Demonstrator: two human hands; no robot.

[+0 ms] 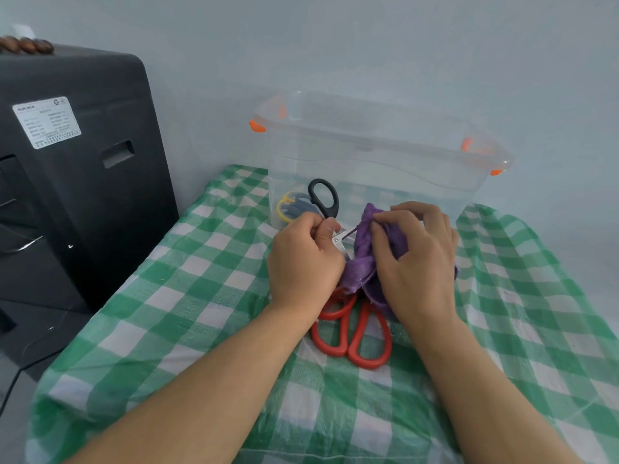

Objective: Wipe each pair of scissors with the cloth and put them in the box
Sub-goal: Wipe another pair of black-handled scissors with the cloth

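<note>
My left hand (303, 259) grips black-handled scissors (324, 197) by the handle, with one handle loop sticking up above my fist. Their blades point right into a purple cloth (366, 259). My right hand (413, 259) pinches that cloth around the blades, which are mostly hidden. Red-handled scissors (353, 333) lie on the tablecloth below my hands, their blades under the cloth. Behind my hands stands a clear plastic box (378, 155) with orange clips. Inside it, at the left, lie scissors with yellow and blue handles (291, 205).
The table is covered by a green and white checked cloth (201, 296). A large black machine (77, 169) stands close at the left, beside the table's edge. A pale wall rises behind the box.
</note>
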